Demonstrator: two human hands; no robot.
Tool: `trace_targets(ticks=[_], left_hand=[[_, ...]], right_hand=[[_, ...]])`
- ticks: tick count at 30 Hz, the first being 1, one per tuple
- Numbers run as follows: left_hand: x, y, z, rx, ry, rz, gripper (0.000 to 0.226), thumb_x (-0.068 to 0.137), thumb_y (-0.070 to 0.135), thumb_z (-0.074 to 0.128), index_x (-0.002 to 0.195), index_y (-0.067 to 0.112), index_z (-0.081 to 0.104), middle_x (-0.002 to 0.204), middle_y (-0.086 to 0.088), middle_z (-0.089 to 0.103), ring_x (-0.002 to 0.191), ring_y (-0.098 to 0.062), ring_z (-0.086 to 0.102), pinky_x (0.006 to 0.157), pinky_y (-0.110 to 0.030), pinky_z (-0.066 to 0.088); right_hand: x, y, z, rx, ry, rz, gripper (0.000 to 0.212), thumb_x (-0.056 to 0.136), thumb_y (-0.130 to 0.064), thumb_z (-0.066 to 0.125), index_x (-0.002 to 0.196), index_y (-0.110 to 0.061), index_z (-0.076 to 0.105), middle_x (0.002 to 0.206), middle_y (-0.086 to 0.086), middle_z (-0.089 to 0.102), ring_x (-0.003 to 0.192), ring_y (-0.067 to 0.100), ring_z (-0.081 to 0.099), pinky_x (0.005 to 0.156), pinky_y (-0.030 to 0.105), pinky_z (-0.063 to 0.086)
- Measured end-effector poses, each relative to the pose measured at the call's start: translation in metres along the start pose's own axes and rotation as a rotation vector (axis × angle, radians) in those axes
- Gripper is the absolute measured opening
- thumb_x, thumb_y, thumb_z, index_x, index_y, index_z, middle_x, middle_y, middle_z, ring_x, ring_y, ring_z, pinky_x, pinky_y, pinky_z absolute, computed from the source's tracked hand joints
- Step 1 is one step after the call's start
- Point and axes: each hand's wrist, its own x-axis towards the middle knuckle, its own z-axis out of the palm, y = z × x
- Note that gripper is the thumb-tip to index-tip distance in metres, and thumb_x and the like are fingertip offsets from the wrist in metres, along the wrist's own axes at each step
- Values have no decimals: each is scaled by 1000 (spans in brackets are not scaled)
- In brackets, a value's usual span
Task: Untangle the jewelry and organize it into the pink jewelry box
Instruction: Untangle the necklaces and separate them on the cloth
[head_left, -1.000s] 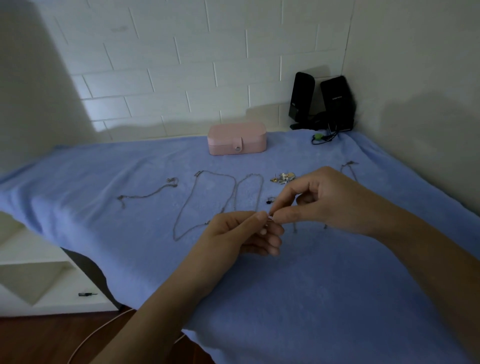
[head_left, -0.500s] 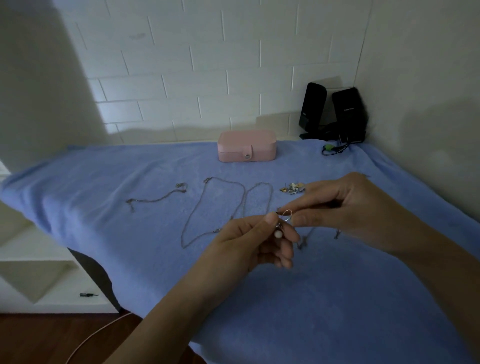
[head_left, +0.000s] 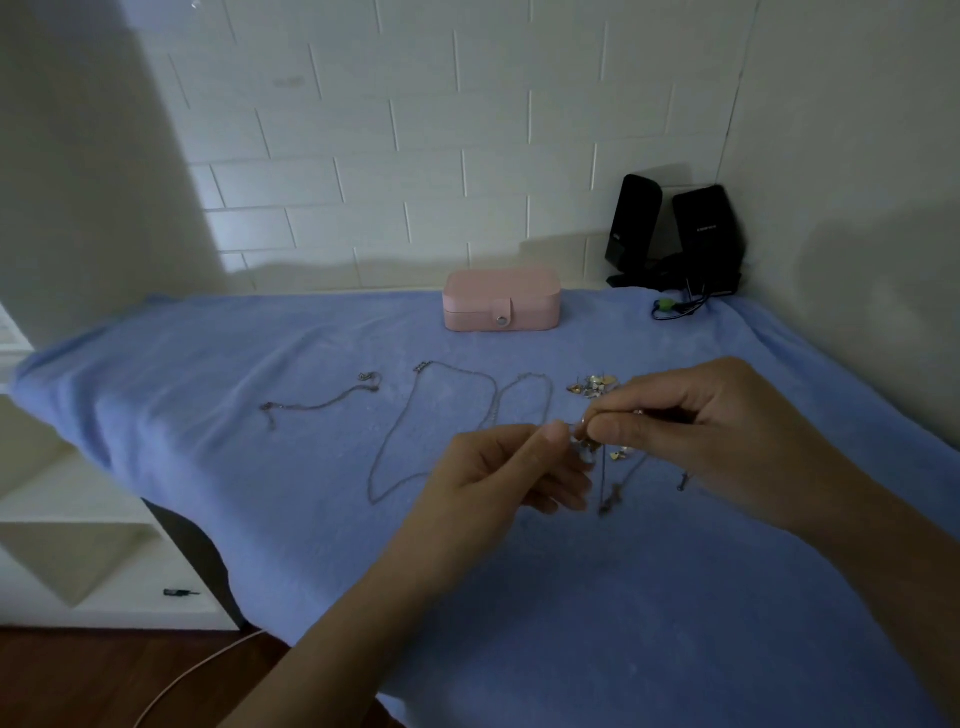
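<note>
Two black speakers (head_left: 701, 228) near closed pink box (head_left: 501, 306)

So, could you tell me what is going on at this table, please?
A person is untangling jewelry over a blue towel. The left hand and right hand both pinch a small tangle of thin silver chain, its loose end hanging down. Other silver chains lie spread on the towel. The pink jewelry box sits closed at the back.
</note>
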Motion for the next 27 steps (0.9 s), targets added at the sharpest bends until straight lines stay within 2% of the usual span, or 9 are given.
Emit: trace_targets(ticks=[4, 6, 9, 12, 14, 16, 19, 23, 27], left_hand=[[4, 4, -6, 101, 110, 73, 22, 78, 32, 71, 81, 11, 69, 76, -2, 69, 72, -11, 65, 66, -21, 51], [6, 8, -7, 171, 97, 118, 20, 72, 30, 72, 81, 12, 70, 77, -2, 71, 72, -13, 66, 67, -25, 53], [8, 15, -6, 294, 79, 174, 16, 71, 28, 71, 79, 14, 71, 77, -3, 72, 75, -25, 68, 72, -41, 54], [12, 21, -10, 455, 38, 201, 7, 76, 23, 73, 78, 16, 71, 74, 2, 71, 67, -20, 64, 67, -35, 53], [16, 25, -13, 481, -26, 184, 8, 79, 25, 71, 78, 17, 71, 71, -2, 69, 65, -28, 60, 63, -38, 49], [19, 29, -16, 419, -51, 166, 13, 78, 28, 68, 78, 15, 70, 68, -6, 67, 62, -31, 57, 59, -39, 46], [21, 31, -17, 231, -4, 136, 6, 78, 18, 66, 73, 13, 66, 59, 8, 60, 56, -3, 51, 56, -15, 41], [20, 29, -18, 67, 33, 149, 6, 75, 21, 66, 71, 16, 67, 61, 8, 58, 58, -4, 49, 57, -14, 41], [19, 26, -18, -39, -15, 190, 10, 78, 18, 70, 70, 25, 70, 68, 6, 61, 62, -6, 51, 61, -15, 43]], right_hand=[[-2, 0, 1, -189, 6, -51, 20, 74, -41, 61, 80, -29, 76, 73, -20, 70, 64, 22, 67, 61, 31, 51], [-2, 2, 1, -280, -18, -93, 15, 78, -36, 64, 79, -27, 76, 61, -27, 63, 49, 7, 54, 48, 15, 41], [-1, 1, 1, -448, -6, -191, 10, 82, -28, 69, 79, -21, 76, 52, -31, 53, 51, -6, 50, 51, 1, 33], [0, 2, 2, -580, -13, -274, 29, 83, -36, 55, 78, -15, 75, 63, -17, 66, 66, 0, 58, 58, 6, 39], [2, 4, 3, -588, -23, -300, 29, 84, -35, 53, 79, -15, 75, 67, -12, 69, 68, -2, 57, 59, 5, 39], [2, 4, 2, -517, 9, -281, 22, 83, -33, 61, 83, -16, 76, 71, -21, 65, 66, -14, 55, 61, -1, 36], [-1, 4, -2, -387, 79, -246, 21, 83, -33, 63, 91, -19, 76, 82, -21, 69, 76, -12, 62, 68, 3, 43], [-4, -1, -3, -328, 75, -225, 25, 88, -35, 52, 96, -24, 73, 91, -16, 71, 74, 2, 67, 65, 19, 51], [-3, -5, 0, -278, 42, -228, 12, 90, -30, 59, 92, -29, 71, 73, -29, 64, 53, 0, 58, 52, 8, 42]])
